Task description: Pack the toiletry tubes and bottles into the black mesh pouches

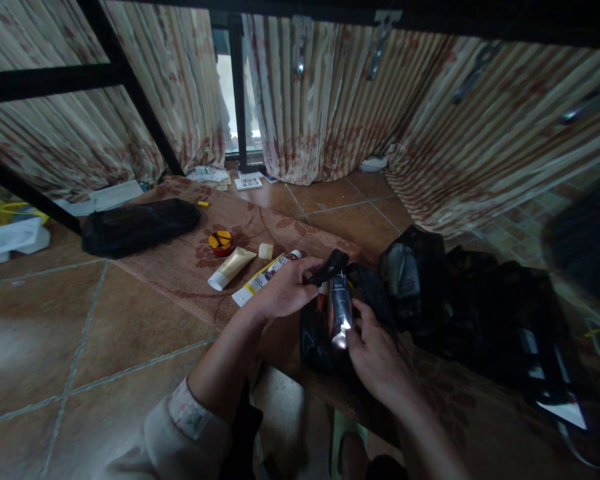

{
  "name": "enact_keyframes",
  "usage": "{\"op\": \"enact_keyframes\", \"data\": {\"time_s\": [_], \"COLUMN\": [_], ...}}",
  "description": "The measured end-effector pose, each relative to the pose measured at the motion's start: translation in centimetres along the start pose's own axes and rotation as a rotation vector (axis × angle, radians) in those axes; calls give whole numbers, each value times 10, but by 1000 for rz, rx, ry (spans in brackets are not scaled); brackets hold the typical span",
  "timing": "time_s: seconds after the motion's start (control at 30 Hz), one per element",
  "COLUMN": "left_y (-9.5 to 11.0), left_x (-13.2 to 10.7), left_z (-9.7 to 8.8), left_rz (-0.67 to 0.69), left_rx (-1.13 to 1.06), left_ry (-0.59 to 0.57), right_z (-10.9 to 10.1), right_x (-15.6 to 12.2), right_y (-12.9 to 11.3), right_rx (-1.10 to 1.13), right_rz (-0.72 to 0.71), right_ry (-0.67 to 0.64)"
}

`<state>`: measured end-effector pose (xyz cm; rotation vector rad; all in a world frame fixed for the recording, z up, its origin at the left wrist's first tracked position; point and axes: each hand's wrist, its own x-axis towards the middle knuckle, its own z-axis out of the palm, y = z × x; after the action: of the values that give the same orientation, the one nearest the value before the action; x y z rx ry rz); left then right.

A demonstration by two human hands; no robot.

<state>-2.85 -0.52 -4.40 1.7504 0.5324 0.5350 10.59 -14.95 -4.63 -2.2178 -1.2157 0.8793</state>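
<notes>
My left hand [289, 288] pinches the edge of a black bag [314, 343] and lifts a dark flap of it. Against the mouth of this bag, the fingers of my right hand [377, 350] close on the side of a shiny dark tube [340, 307] with small light print. Part of a reddish item shows beside the tube, mostly hidden. Just left of my left hand lie a yellow and white tube [263, 279], a gold tube with a white cap [233, 267], a small cream-coloured piece [266, 251] and a round red and yellow tin [221, 243].
A brown patterned mat [180, 283] runs across the tiled floor. A long black pouch [140, 227] lies at its far left, and more black bags [485, 300] crowd the right. Dark metal bars [135, 87] stand before striped curtains [325, 100]. Papers [209, 175] lie near the window.
</notes>
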Motion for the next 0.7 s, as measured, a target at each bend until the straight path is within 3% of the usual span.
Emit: {"op": "enact_keyframes", "data": {"time_s": [0.7], "left_y": [0], "left_x": [1], "left_z": [0], "left_rz": [-6], "left_rx": [4], "left_ry": [5], "right_z": [0], "right_x": [0], "right_y": [-2], "right_rx": [-65], "right_rz": [-9], "right_ry": [23]}}
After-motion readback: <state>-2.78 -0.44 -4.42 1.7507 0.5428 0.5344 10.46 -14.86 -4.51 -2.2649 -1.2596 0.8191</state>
